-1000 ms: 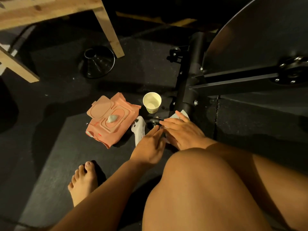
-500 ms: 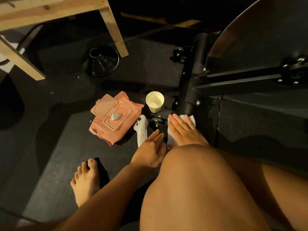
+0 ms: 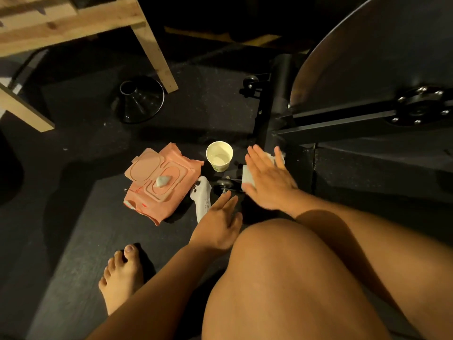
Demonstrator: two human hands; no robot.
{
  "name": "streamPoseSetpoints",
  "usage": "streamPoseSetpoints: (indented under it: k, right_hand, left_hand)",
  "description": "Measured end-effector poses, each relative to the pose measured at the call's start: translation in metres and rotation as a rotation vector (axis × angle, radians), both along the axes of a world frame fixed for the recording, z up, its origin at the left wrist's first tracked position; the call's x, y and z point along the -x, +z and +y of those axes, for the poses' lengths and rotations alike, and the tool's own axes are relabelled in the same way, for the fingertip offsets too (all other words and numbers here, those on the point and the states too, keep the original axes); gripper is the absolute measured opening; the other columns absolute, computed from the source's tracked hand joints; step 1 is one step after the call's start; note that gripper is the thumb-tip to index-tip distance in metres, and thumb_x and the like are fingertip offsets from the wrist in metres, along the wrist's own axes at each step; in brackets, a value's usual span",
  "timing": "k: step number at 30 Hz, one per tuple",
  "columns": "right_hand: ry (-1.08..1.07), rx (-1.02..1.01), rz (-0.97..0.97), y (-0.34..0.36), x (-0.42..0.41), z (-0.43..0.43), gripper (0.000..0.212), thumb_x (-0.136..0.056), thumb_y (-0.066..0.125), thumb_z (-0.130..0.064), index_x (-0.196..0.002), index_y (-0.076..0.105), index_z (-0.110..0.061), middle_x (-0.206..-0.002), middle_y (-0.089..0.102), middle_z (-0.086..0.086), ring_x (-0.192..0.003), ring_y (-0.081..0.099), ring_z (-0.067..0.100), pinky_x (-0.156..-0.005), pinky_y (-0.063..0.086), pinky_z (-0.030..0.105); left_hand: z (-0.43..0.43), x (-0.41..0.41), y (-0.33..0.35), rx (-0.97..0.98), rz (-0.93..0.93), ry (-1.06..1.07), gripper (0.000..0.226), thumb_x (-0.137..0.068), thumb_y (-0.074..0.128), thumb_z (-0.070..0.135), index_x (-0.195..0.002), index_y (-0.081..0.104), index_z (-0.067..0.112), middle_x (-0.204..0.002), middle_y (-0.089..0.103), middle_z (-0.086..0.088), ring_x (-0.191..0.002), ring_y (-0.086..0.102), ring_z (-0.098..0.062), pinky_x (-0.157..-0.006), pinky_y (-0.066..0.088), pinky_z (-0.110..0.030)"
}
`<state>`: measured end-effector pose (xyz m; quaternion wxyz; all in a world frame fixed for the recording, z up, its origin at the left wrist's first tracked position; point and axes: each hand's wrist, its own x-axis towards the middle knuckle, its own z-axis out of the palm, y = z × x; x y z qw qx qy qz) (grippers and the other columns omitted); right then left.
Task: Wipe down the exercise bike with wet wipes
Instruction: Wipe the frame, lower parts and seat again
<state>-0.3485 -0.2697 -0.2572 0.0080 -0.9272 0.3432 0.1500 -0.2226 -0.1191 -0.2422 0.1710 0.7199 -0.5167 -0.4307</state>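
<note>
The black exercise bike [image 3: 343, 116] fills the upper right, its flywheel disc above a frame bar and a round floor stabilizer tube [image 3: 279, 94]. My right hand [image 3: 267, 180] lies flat with straight fingers on a white wet wipe [image 3: 248, 176], pressing it on the near end of that stabilizer tube. My left hand [image 3: 220, 219] hovers just left of it, fingers straight and holding nothing, beside the tube's small wheel [image 3: 224, 186]. A pink wet-wipe pack [image 3: 161, 185] lies on the floor at left with its lid open and a wipe tip sticking out.
A paper cup [image 3: 219, 155] stands between the pack and the bike. A white controller [image 3: 202, 200] lies by my left hand. A black funnel [image 3: 141, 101] sits further back, near a wooden table leg [image 3: 154, 45]. My bare foot [image 3: 122, 278] and knee [image 3: 282, 266] are in front.
My right hand has slid the wipe forward along the stabilizer tube, away from me. My left hand has stayed close to the same spot.
</note>
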Motion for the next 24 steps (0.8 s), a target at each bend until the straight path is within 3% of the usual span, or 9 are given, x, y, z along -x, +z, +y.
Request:
streamPoseSetpoints:
  k: [3, 7, 10, 13, 15, 17, 19, 21, 24]
  right_hand:
    - [-0.090, -0.012, -0.025, -0.002, -0.001, 0.007, 0.079, -0.095, 0.023, -0.061, -0.155, 0.008, -0.013, -0.164, -0.005, 0.008, -0.150, -0.013, 0.023, -0.117, -0.006, 0.060]
    - [-0.075, -0.114, -0.041, 0.008, 0.007, 0.016, 0.082, -0.093, 0.013, -0.066, -0.156, 0.003, -0.014, -0.163, -0.009, 0.007, -0.149, -0.016, 0.022, -0.118, -0.002, 0.060]
    - [-0.104, -0.087, -0.170, 0.019, 0.006, 0.006, 0.067, -0.101, 0.025, -0.048, -0.155, 0.004, -0.014, -0.163, -0.007, 0.005, -0.149, -0.014, 0.020, -0.121, -0.003, 0.050]
    - [0.047, -0.022, -0.188, -0.003, 0.025, 0.021, 0.057, -0.102, 0.040, -0.032, -0.152, 0.025, -0.009, -0.162, 0.017, 0.011, -0.150, 0.005, 0.026, -0.123, 0.008, 0.047]
    - [0.086, -0.103, -0.218, -0.022, 0.041, 0.043, 0.060, -0.097, 0.046, -0.041, -0.146, 0.039, -0.007, -0.156, 0.031, 0.013, -0.147, 0.017, 0.032, -0.118, 0.017, 0.052]
    - [0.153, -0.248, -0.230, -0.030, 0.049, 0.058, 0.075, -0.093, 0.033, -0.062, -0.150, 0.032, -0.013, -0.159, 0.024, 0.009, -0.147, 0.014, 0.030, -0.117, 0.013, 0.050]
    - [0.311, -0.166, -0.239, -0.030, 0.050, 0.049, 0.067, -0.093, 0.041, -0.053, -0.147, 0.033, -0.013, -0.157, 0.028, 0.008, -0.145, 0.018, 0.027, -0.121, 0.010, 0.049]
    - [0.188, -0.154, -0.234, -0.021, 0.041, 0.022, 0.057, -0.095, 0.036, -0.039, -0.146, 0.038, -0.014, -0.157, 0.031, 0.008, -0.147, 0.017, 0.023, -0.122, 0.005, 0.043]
    - [0.002, -0.075, -0.308, -0.013, 0.025, -0.006, 0.062, -0.096, 0.015, -0.039, -0.150, 0.033, -0.014, -0.161, 0.023, 0.006, -0.150, 0.009, 0.020, -0.122, -0.001, 0.038]
  left_hand:
    - [-0.003, -0.003, -0.004, 0.009, -0.021, 0.003, 0.056, -0.102, 0.048, 0.027, -0.153, 0.029, 0.014, -0.163, 0.017, -0.001, -0.151, 0.010, -0.014, -0.116, 0.012, -0.022]
    - [-0.004, 0.000, -0.003, -0.034, 0.052, 0.005, 0.068, -0.094, 0.045, 0.042, -0.154, 0.027, 0.015, -0.163, 0.019, -0.001, -0.151, 0.009, -0.013, -0.121, 0.010, -0.027]
    - [-0.003, 0.000, -0.006, 0.000, 0.038, 0.020, 0.062, -0.098, 0.046, 0.038, -0.153, 0.029, 0.014, -0.163, 0.018, 0.001, -0.151, 0.008, -0.013, -0.121, 0.011, -0.029]
    - [-0.004, 0.000, -0.007, 0.055, 0.011, 0.026, 0.056, -0.102, 0.047, 0.031, -0.153, 0.029, 0.015, -0.163, 0.017, 0.000, -0.151, 0.008, -0.015, -0.121, 0.012, -0.030]
    - [-0.004, 0.000, -0.006, 0.041, 0.030, 0.010, 0.064, -0.098, 0.043, 0.045, -0.153, 0.029, 0.016, -0.163, 0.017, 0.001, -0.151, 0.008, -0.013, -0.120, 0.012, -0.028]
    - [-0.002, -0.002, -0.005, 0.022, 0.038, -0.010, 0.080, -0.086, 0.034, 0.060, -0.153, 0.029, 0.018, -0.163, 0.017, 0.003, -0.151, 0.008, -0.012, -0.117, 0.011, -0.025]
    - [0.000, -0.005, -0.006, 0.009, 0.030, -0.013, 0.076, -0.087, 0.035, 0.054, -0.153, 0.029, 0.018, -0.163, 0.017, 0.001, -0.151, 0.009, -0.013, -0.117, 0.011, -0.024]
    - [0.001, -0.009, -0.008, 0.022, 0.017, 0.004, 0.060, -0.099, 0.042, 0.039, -0.153, 0.029, 0.016, -0.163, 0.017, -0.002, -0.151, 0.009, -0.015, -0.117, 0.011, -0.025]
    - [0.001, -0.011, -0.007, 0.030, 0.010, 0.013, 0.055, -0.103, 0.043, 0.030, -0.153, 0.030, 0.013, -0.163, 0.018, -0.004, -0.151, 0.009, -0.017, -0.117, 0.009, -0.025]
